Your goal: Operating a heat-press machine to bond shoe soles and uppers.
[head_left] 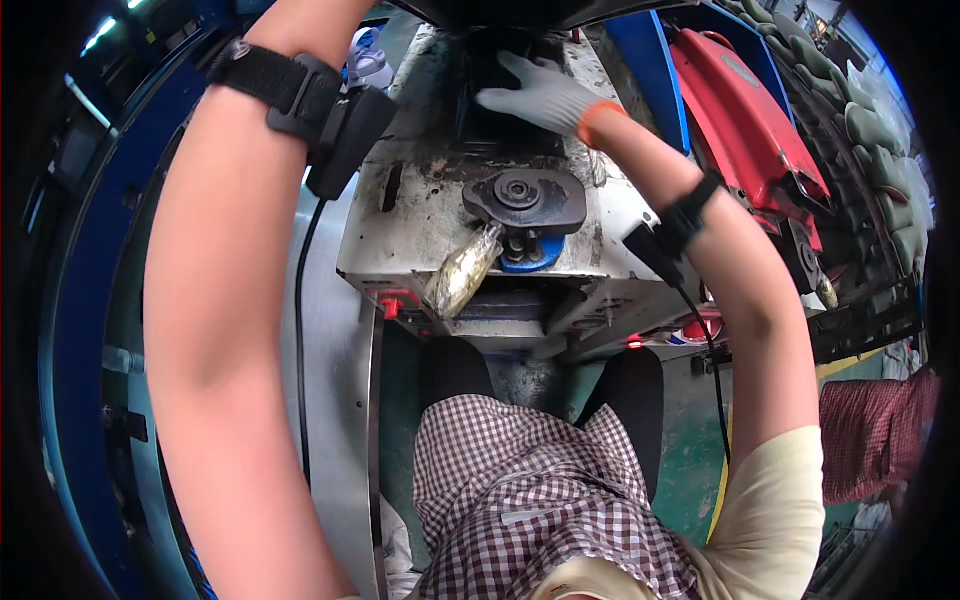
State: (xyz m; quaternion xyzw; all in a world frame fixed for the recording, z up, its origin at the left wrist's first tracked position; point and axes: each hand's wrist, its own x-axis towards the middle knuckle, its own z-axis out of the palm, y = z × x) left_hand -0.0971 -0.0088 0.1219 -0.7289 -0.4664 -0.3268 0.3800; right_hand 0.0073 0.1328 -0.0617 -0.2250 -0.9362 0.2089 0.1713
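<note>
My right hand (pixel 540 95) wears a white knit glove with an orange cuff. Its thumb and fingers are spread apart, over the dark, grimy middle part of the machine (pixel 615 190), at the far side of its worn white top. I see nothing held in it; whether the fingertips touch the dark surface I cannot tell. My left forearm (pixel 225 250) reaches up past the top edge, and the hand itself is out of the picture. Nearer to me on the machine sits a dark metal clamp block (pixel 545 200) on a blue base, with a tape-wrapped handle (pixel 465 272) slanting toward me.
A dark overhang (pixel 540 12) crosses the top edge. On the right stand a blue panel (pixel 645 75), a red cover (pixel 745 115) and a rack of several greenish rounded parts (pixel 880 140). A metal panel (pixel 340 400) stands to the left. Cables hang from both wrist straps.
</note>
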